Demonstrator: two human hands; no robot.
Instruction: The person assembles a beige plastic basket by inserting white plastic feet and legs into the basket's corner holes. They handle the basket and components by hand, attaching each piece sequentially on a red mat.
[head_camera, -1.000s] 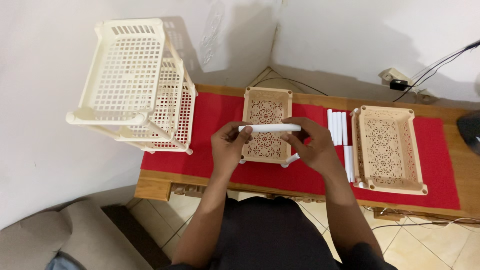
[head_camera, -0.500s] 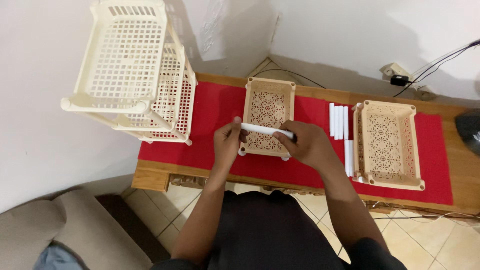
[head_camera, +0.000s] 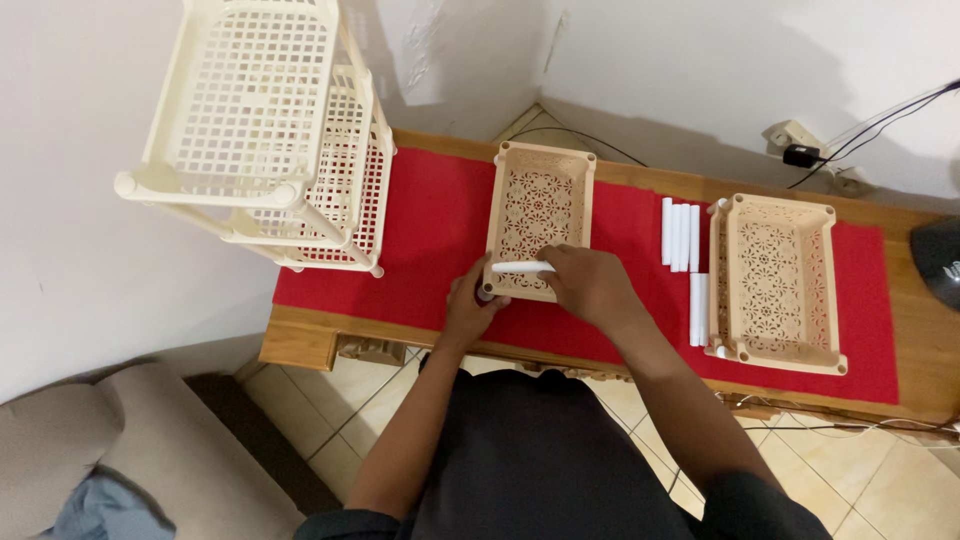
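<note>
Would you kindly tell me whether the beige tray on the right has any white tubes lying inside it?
No, the right beige tray holds nothing inside; the loose white tubes lie on the red mat just to its left.

My right hand (head_camera: 590, 283) pinches a white tube (head_camera: 522, 267) over the near end of the beige tray (head_camera: 541, 200); my left hand (head_camera: 470, 305) touches the tray's near-left corner on the red-covered table (head_camera: 430, 215).

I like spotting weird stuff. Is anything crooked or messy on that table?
Mostly tidy. The cream rack on the left looks tipped over, leaning by the wall. The middle basket sits slightly askew on the red mat. Nothing spilled or broken.
</note>
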